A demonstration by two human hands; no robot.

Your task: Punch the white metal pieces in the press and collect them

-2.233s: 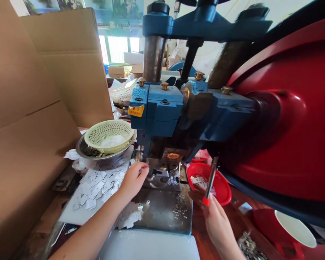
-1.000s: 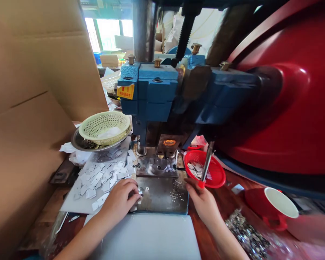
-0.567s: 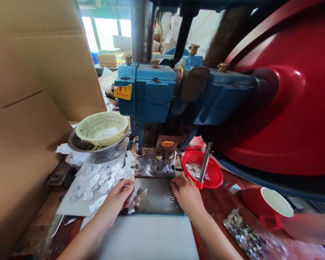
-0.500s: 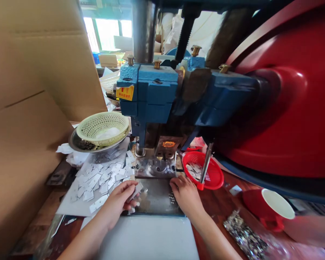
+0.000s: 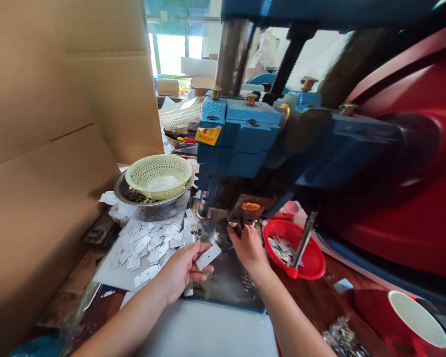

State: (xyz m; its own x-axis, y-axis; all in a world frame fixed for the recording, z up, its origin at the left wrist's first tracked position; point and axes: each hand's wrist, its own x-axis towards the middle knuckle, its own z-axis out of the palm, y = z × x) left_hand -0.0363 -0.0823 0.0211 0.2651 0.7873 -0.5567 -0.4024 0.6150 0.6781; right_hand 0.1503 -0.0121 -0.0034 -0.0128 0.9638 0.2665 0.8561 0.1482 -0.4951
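Between the thumb and fingers of my left hand (image 5: 188, 270) is a flat white rectangular plate (image 5: 208, 257) with small holes, held over the dark metal bed (image 5: 226, 280). My right hand (image 5: 248, 247) reaches to the die under the blue press (image 5: 241, 134); its fingertips are at the die, and what they hold, if anything, is hidden. Many similar white plates (image 5: 154, 243) lie scattered on a sheet left of the press. Small metal bits (image 5: 248, 283) rest on the bed beside my right wrist.
Right of the press stands a red basket (image 5: 317, 263) holding plates, crossed by a metal lever (image 5: 305, 238). A pale green basket (image 5: 159, 173) sits on a metal bowl at left. Cardboard (image 5: 52, 124) walls the left side; a red mug (image 5: 379, 310) stands at right.
My right hand has moved forward from the bed's edge to the die. My left hand has turned its plate face up. The view has shifted left.
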